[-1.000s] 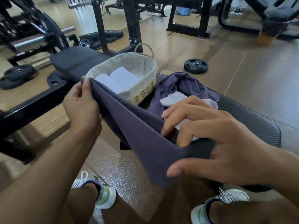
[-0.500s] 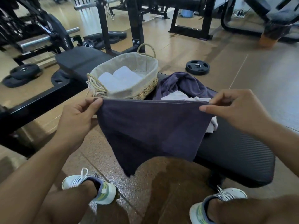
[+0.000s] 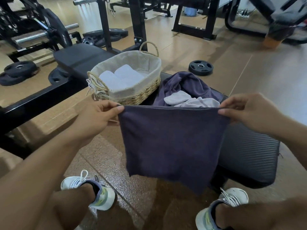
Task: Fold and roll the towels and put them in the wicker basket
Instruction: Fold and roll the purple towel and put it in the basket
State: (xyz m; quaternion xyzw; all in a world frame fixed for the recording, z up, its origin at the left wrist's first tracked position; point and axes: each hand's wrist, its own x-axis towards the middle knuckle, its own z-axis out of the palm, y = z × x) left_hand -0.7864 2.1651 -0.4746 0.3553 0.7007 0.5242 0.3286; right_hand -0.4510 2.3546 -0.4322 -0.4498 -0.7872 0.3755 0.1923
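Gym flooring lay below as my left hand (image 3: 96, 117) and right hand (image 3: 247, 113) pinched the purple towel (image 3: 171, 140) taut, wicker basket (image 3: 132, 90) just beyond; a loosened corner could drop it onto the floor.

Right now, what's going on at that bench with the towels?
A person holds a dark purple towel spread out in the air, the left hand and right hand each pinching a top corner. Behind it on the black bench lies a heap of unfolded purple and white towels. The wicker basket beside the heap already holds two rolled white towels.
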